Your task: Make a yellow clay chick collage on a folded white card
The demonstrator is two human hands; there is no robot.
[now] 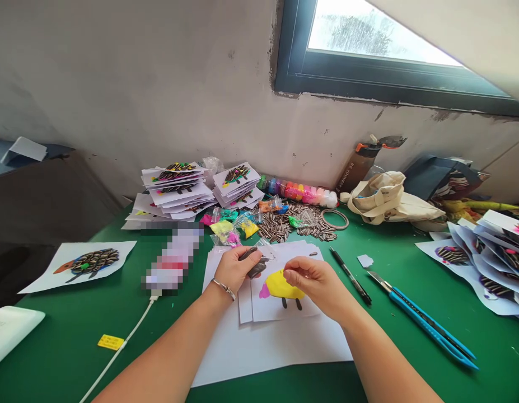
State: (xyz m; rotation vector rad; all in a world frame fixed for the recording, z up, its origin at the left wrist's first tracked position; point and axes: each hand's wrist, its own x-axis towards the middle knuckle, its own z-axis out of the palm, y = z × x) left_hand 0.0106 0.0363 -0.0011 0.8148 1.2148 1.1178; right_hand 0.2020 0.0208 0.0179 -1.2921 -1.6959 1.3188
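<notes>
My left hand (236,270) is closed on a small clear bag of black clay (256,271), held above the left edge of a white card (267,310). On that card is a flat yellow clay shape (280,284) with a pink clay end (264,290) and two short black legs. Over the right side of the yellow shape, my right hand (313,280) has thumb and forefinger pinched together. Whatever lies between those fingertips is too small or hidden to make out. Beneath the card are more white sheets (242,358). One sunflower seed (313,253) lies just beyond my right hand.
Behind the sheets lie piled sunflower seeds (276,226), bagged coloured clay (223,228) and a tape ring (346,219). Finished cards (179,196) are stacked at the back left, others (494,263) at right. A pen (350,277) and blue tweezers (427,322) lie right; a cable (133,330) runs left.
</notes>
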